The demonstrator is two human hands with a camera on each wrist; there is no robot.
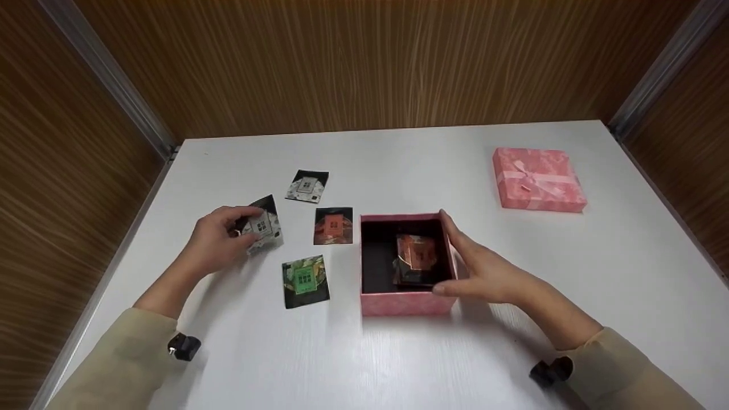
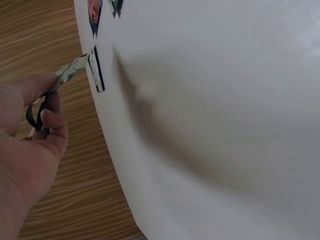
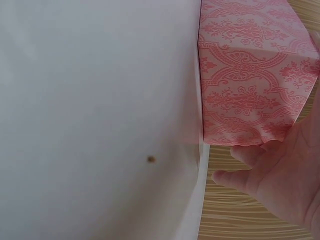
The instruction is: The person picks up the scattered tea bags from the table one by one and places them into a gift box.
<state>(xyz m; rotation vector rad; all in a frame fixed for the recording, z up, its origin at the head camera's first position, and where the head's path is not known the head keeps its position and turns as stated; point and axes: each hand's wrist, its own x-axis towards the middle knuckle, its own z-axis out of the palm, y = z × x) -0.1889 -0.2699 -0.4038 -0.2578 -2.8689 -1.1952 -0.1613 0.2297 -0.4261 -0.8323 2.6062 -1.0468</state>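
Three sachets (image 1: 334, 226): flat on white table (image 1: 621, 256), left of pink box (image 1: 405, 304).
Left hand (image 1: 219, 240): thumb and fingers pinching black-and-white sachet (image 1: 265, 226).
Right hand (image 1: 490, 274): thumb and fingers spread along box's right side.
Inside box: orange-and-black sachet (image 1: 420, 253).

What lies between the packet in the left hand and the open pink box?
In the head view, an orange packet lies on the table between the held packet and the pink box, a green packet lower in frame.
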